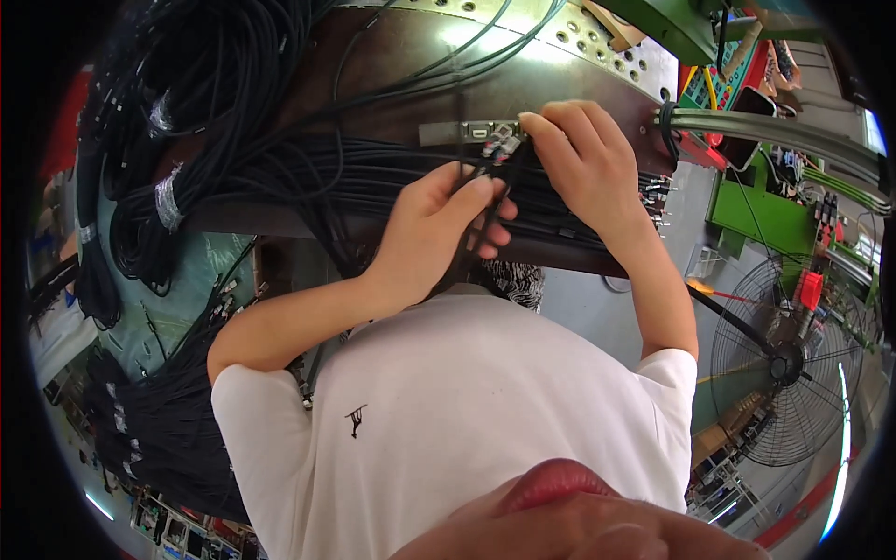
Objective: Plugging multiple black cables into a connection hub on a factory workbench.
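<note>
My left hand [439, 219] is closed around several black cables, pinching them between thumb and fingers. Their metal-ended connectors [502, 145], with bits of red and white, stick out past the thumb. Just right of these, my right hand [593, 159] is bent over with thumb and index finger drawn together; what they grip, if anything, is hidden. Beside those fingertips, a small metal fixture [478, 133] with a slot lies on the dark brown bench [392, 47]. A thick bundle of black cables [364, 168] runs across the bench under both hands.
Big coils of black cable [210, 75] tied with clear wrap [168, 201] heap up at the left. A perforated metal plate [616, 61] is at the back. On the right are a metal rail [784, 131] and a floor fan [784, 364]. More cables [168, 429] lie at lower left.
</note>
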`<state>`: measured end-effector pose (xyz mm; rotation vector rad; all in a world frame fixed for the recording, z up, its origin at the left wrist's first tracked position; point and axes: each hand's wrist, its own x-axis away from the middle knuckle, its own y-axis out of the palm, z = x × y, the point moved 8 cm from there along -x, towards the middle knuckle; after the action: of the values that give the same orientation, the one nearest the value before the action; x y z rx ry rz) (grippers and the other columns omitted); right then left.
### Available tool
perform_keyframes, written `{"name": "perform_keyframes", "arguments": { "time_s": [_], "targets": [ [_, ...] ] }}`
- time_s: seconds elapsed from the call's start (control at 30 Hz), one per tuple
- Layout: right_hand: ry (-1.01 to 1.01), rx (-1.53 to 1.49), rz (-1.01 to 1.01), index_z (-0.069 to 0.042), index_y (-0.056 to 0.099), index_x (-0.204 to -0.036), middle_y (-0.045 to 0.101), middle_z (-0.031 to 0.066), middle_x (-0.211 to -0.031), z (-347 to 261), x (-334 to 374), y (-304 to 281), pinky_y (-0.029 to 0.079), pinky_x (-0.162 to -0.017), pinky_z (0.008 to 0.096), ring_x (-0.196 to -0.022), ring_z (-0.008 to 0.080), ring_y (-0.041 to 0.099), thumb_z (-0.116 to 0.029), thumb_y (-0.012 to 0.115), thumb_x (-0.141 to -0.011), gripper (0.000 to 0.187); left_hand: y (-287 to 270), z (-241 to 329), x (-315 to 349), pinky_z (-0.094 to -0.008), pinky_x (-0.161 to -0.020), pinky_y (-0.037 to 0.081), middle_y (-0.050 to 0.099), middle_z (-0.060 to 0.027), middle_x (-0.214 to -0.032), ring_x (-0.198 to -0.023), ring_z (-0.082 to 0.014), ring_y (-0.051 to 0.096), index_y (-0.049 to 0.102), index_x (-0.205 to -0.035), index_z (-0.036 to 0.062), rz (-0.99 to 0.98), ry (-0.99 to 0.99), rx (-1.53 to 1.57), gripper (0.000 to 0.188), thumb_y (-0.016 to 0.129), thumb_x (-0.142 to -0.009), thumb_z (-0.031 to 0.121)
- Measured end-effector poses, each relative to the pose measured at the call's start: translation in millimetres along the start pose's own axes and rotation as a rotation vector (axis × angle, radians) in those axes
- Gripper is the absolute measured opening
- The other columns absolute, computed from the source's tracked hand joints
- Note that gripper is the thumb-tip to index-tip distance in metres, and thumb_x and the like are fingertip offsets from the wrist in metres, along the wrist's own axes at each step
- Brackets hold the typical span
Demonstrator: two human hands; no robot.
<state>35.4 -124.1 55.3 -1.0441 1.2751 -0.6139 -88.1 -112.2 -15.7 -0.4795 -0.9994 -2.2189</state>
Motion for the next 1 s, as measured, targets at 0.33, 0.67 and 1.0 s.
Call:
{"name": "perform_keyframes", "arguments": {
  "time_s": [0.33,0.67,1.0],
  "targets": [
    [0.479,-0.675,0.037,-0.006,0.058,-0.078,0.063,0.0037,-0.090,9.8,0.9,34.9,0.051,-0.067,0.0349,-0.082,0.0266,0.062,0.001,0.068,-0.073,0.013,-7.2,19.7,14.1,-0.0234,-0.058,0.047,0.063,-0.0059,-0.079,-0.061,-0.0103,0.056,0.062,-0.107,0.0008,-0.046,0.155,0.073,0.028,0.053,-0.102,0.027],
    [0.191,-0.297,0.041,-0.008,0.063,-0.089,0.063,0.0026,-0.094,-6.5,-12.4,7.1,0.051,-0.070,0.0360,-0.087,0.0239,0.061,-0.003,0.072,-0.070,0.022,-9.3,14.7,11.9,-0.0233,-0.055,0.050,0.065,-0.0080,-0.078,-0.059,-0.0131,0.059,0.063,-0.107,0.0007,-0.056,0.149,0.046,0.029,0.051,-0.101,0.027],
    [0.160,-0.259,0.212,-0.011,0.061,-0.096,0.062,0.0035,-0.093,-3.6,3.9,-17.4,0.051,-0.071,0.0355,-0.077,0.0228,0.062,-0.005,0.075,-0.072,0.029,-4.6,27.9,16.9,-0.0261,-0.067,0.054,0.064,-0.0083,-0.084,-0.071,-0.0131,0.061,0.060,-0.112,0.0008,-0.061,0.193,-0.012,0.030,0.048,-0.102,0.027]
  ]
}}
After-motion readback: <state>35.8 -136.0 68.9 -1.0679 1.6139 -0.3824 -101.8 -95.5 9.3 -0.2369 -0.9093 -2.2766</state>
